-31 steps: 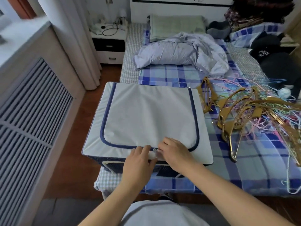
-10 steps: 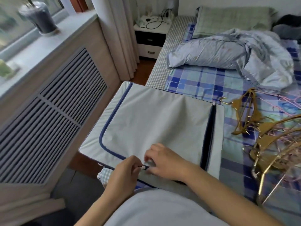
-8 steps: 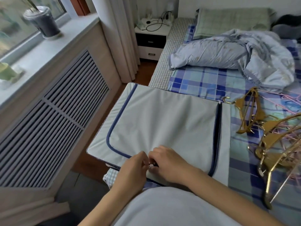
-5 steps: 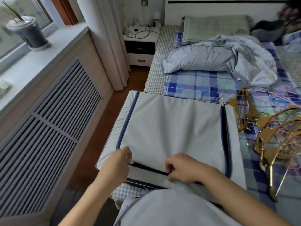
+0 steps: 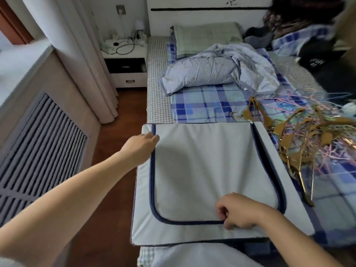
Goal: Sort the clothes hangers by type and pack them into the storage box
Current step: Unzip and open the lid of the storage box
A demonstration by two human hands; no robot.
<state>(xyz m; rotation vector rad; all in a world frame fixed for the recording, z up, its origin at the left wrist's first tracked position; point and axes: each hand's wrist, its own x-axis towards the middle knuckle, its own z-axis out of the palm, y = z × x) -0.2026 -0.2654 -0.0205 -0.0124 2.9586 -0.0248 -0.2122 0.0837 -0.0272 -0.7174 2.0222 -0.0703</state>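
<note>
Head view: storage box (image 5: 208, 170) on bed (image 5: 204, 105) at near edge, lid flap flat. Left hand (image 5: 141, 145) at far-left corner of zipper track, fingers pinched, apparently on zipper pull, pull itself not visible. Right hand (image 5: 237, 213) fingers curled, pinching flap's near edge, likely to steady fabric. Hangers (image 5: 308, 143) in tangled heap just right of box, unsorted, none packed.
</note>
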